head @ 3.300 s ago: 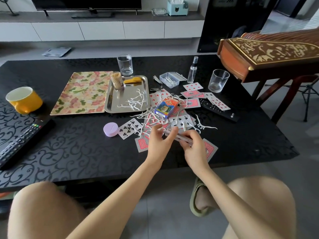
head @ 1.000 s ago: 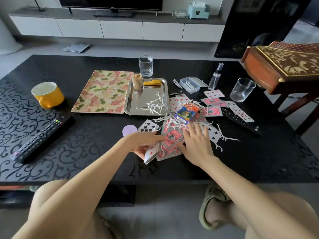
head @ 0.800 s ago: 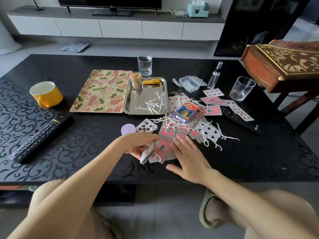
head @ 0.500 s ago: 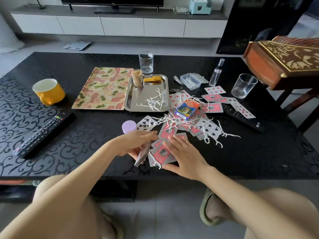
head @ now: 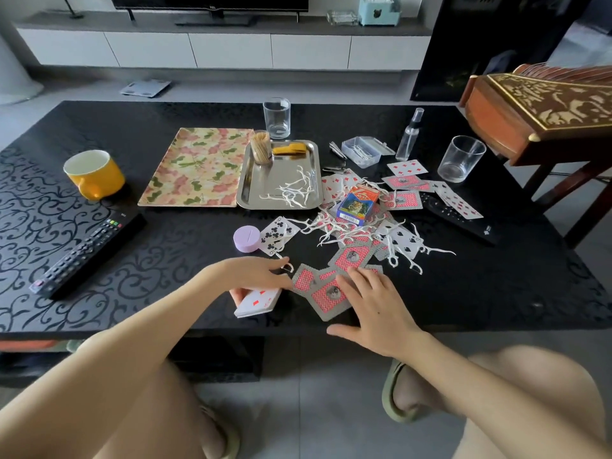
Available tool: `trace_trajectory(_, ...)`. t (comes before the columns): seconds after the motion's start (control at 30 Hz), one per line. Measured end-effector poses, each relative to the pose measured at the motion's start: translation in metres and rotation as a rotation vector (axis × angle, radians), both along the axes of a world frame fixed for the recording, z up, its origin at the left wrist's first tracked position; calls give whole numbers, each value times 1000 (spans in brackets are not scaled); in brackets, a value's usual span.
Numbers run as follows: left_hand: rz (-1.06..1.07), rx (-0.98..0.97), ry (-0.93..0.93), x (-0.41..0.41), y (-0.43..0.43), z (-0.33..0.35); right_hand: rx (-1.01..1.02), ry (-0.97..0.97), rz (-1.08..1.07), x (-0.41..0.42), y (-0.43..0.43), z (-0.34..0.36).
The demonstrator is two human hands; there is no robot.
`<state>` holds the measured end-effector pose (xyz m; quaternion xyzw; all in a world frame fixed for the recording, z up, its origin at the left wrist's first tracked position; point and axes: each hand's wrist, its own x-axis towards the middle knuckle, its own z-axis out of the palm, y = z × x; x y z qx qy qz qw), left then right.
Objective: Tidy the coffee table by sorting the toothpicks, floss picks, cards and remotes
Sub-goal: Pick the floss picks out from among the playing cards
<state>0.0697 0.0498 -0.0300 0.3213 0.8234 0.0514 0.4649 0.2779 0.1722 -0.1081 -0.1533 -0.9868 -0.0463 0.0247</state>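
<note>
Left hand [head: 255, 276] grip holds card stack [head: 256, 303]; right hand [head: 374, 306] lies flat, fingers straight, on loose cards [head: 328, 293] lower centre. Risk: tangled floss picks [head: 347, 230] get scooped in.

Floss picks [head: 294, 190] lying in tray [head: 265, 180]; toothpick holder [head: 260, 149] standing in its far left corner; mat [head: 195, 167] lying left of tray; cards [head: 402, 200] lying right of it on counter [head: 496, 293].

Black table [head: 496, 286]: cards [head: 351, 258], floss picks [head: 337, 230], remotes [head: 87, 251], trays [head: 198, 167].
</note>
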Motion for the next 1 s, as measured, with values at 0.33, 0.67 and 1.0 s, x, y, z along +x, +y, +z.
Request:
trace_trajectory(0.33,177,132,-118,1,6,-1,82,338,309,34,-9,-20)
trace_trajectory(0.67,647,448,-398,-8,1,19,-278,364,-127,-9,16,76)
trace_trajectory(1.0,711,441,-476,1,4,10,-135,-260,-270,-74,52,125)
